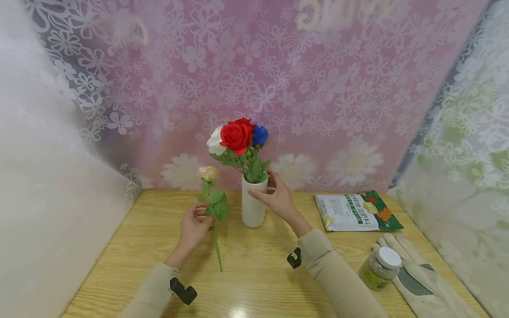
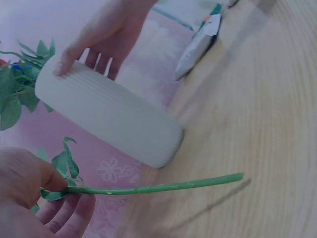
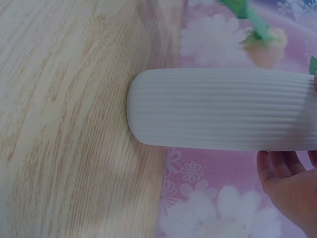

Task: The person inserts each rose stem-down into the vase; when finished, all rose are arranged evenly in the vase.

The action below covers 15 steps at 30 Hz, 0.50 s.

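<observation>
Left hand (image 1: pixel 193 228) pinching the green stem of a cream rose (image 1: pixel 208 173), thumb and fingers curled round it just below the leaves. Rose held upright, bloom level with the vase's rim, stem tip (image 1: pixel 220 268) down near the counter (image 1: pixel 254 274) in front of the wrist. From the left wrist view, same stem (image 2: pixel 158 188) running out from the curled fingers (image 2: pixel 69 213), free of the vase and just beside it.

Right hand (image 1: pixel 278 198) wrapped on the upper part of the white ribbed vase (image 1: pixel 253 207), fingers curled round the far side near the rim, thumb on the near side. Vase standing upright on the wooden counter, close to the back edge, between the two hands. Already in it: a red rose (image 1: pixel 236 134) in front, a white rose (image 1: pixel 216 140) to its left, a blue rose (image 1: pixel 260 134) to its right, green leaves crowding the mouth. From the right wrist view, ribbed wall (image 3: pixel 223 109) filling the frame, fingers (image 3: pixel 285 181) at its side, base sitting on the wood grain.

Off to the right, well apart from the vase: a flat printed packet (image 1: pixel 355 212) lying on the counter, a small jar with a white lid (image 1: pixel 379 268) nearer the front, and a pair of pale gloves (image 1: pixel 421 274) touching the jar's right side. Pink floral curtain (image 1: pixel 278 88) hanging behind the lot.
</observation>
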### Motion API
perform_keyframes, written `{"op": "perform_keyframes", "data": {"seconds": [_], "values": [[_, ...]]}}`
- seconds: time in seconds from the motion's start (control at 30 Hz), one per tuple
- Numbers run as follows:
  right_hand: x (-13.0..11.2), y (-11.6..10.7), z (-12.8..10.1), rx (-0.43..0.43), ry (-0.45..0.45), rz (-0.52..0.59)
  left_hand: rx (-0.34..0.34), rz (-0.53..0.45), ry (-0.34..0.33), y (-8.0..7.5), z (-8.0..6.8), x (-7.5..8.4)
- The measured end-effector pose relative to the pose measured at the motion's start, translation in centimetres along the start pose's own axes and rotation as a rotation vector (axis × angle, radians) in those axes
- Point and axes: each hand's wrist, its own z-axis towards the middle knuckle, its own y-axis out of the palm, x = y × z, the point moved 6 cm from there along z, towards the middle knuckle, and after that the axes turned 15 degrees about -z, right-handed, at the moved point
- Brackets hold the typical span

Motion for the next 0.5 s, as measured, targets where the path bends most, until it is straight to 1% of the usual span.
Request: {"op": "perform_keyframes", "data": {"seconds": [0.1, 0.23, 0.37, 0.5], "values": [[0.0, 0.0, 0.0, -0.005, 0.0, 0.007, 0.028, -0.069, 0.018, -0.4, 0.3, 0.8], [0.1, 0.0, 0.1, -0.007, 0.006, 0.006, 0.09, -0.138, 0.034, -1.0, 0.6, 1.8], [0.2, 0.0, 0.1, -0.007, 0.014, 0.0, 0.151, -0.179, 0.057, -1.7, 0.8, 2.6], [0.2, 0.0, 0.0, -0.007, 0.018, 0.0, 0.185, -0.21, 0.091, -2.3, 0.9, 3.5]]}}
